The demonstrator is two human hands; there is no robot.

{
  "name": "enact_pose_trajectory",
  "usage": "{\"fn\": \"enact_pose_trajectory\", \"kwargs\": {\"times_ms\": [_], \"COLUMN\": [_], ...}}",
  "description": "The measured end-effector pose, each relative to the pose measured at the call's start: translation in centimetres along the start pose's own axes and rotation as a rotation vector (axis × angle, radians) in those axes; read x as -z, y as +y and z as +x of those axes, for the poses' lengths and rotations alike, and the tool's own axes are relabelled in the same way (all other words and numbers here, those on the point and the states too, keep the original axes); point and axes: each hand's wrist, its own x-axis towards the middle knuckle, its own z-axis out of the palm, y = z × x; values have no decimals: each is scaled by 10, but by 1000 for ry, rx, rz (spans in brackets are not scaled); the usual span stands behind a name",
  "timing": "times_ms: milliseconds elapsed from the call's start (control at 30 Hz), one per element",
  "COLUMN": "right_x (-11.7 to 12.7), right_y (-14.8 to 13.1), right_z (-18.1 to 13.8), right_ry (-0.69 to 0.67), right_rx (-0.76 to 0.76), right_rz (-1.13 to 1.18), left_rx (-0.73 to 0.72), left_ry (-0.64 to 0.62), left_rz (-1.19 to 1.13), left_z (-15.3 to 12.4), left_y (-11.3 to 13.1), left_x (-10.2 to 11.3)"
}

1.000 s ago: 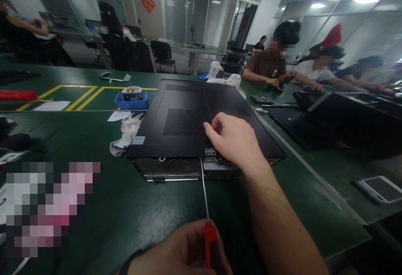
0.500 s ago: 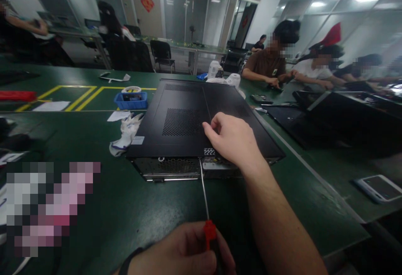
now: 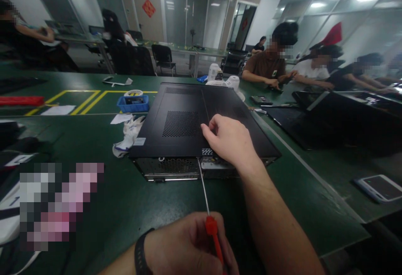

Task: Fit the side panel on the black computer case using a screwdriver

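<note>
A black desktop computer case (image 3: 184, 99) lies flat on the green table, its rear panel facing me. My left hand (image 3: 191, 245), with a black band at the wrist, is closed round the red handle of a screwdriver (image 3: 203, 187). The screwdriver's thin metal shaft reaches up to the top edge of the rear panel, near its middle; the contact at the tip is too small to make out. On the lid rests my right hand (image 3: 230, 139), fingers loosely curled and thumb apart from them, with nothing visible in it. Its outer fingers are hidden.
Left of the case lie white gloves (image 3: 128, 137) and a blue bin (image 3: 133, 104). White devices (image 3: 216, 76) stand behind it. A dark open casing (image 3: 351, 118) and a handheld device (image 3: 378, 188) are on the right. Several people sit around the tables.
My left hand has turned and shifted slightly upward, showing more of the wristband and red handle. The right hand stays on the lid. The view has shifted a little.
</note>
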Motion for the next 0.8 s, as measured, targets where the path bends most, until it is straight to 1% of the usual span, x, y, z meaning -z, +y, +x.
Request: {"fn": "enact_pose_trajectory", "kwargs": {"times_ms": [67, 200, 267, 367, 500, 600, 800], "right_x": [0, 1, 1, 1, 1, 1, -1], "right_y": [-1, -2, -1, -1, -1, -2, -1], "right_z": [0, 1, 1, 1, 1, 1, 2], "right_ry": [-2, -7, -9, -10, -15, -20, -2], "right_rx": [1, -8, -10, -11, -20, -24, -13], "right_rz": [-1, 1, 0, -3, -6, -7, 4], "left_rx": [3, 10, 7, 46, 76, 62, 48], "left_ry": [-28, -124, -114, -65, -48, -45, -65], "left_rz": [4, 6, 23, 92, 195, 198, 96], "left_z": [8, 17, 17, 13, 5, -1, -8], "left_y": [-1, -4, -6, -9, -11, -8, -1], "left_x": [1, 6, 10, 19, 27, 27, 19]}}
